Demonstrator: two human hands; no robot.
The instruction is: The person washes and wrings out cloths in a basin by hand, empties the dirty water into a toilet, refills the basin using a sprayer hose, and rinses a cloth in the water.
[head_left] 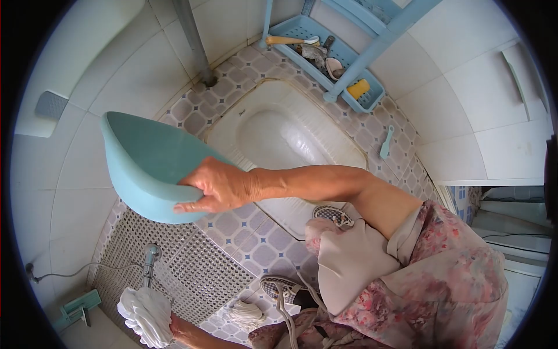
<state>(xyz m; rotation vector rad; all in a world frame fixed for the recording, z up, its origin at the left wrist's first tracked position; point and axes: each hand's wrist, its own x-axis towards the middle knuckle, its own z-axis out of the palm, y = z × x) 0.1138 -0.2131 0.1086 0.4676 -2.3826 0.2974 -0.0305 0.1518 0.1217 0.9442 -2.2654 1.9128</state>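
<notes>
A light blue plastic basin is held tilted over the floor by its near rim. My right hand grips that rim, with the thumb inside and fingers round the edge. At the lower left, a white cloth is bunched against my left hand, whose fingers are mostly hidden behind it. Just above the cloth, a metal shower head or tap fitting lies over the grey perforated mat. Beyond the basin is the white squat toilet.
A blue rack with brushes stands at the back right, a yellow item in its side tray. A small blue brush lies on the tiles. A mop head rests near my shoes. A grey pipe rises by the wall.
</notes>
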